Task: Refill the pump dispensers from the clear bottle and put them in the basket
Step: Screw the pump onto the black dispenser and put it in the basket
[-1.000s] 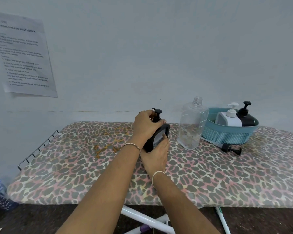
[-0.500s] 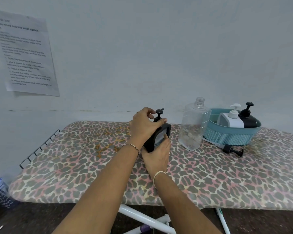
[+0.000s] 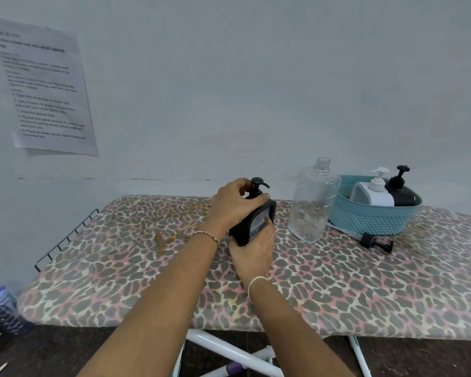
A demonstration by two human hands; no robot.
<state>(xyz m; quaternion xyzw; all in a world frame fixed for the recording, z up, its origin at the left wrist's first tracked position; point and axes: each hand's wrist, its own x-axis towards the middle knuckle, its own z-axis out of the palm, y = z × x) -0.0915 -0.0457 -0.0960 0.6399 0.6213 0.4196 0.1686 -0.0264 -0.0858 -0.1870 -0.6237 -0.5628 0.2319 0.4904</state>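
A black pump dispenser stands tilted on the leopard-print ironing board. My left hand wraps over its top around the black pump head. My right hand grips its lower body from the front. Right of it stands the clear bottle, uncapped and almost empty. Behind that sits a teal basket holding a white pump dispenser and a black pump dispenser.
A loose black pump with its tube lies on the board in front of the basket. A printed sheet hangs on the wall at left. A blue-capped bottle stands on the floor at lower left. White board legs show below.
My left hand has shifted around the pump head, fingers turning on it. The dispenser stays in place under both hands.
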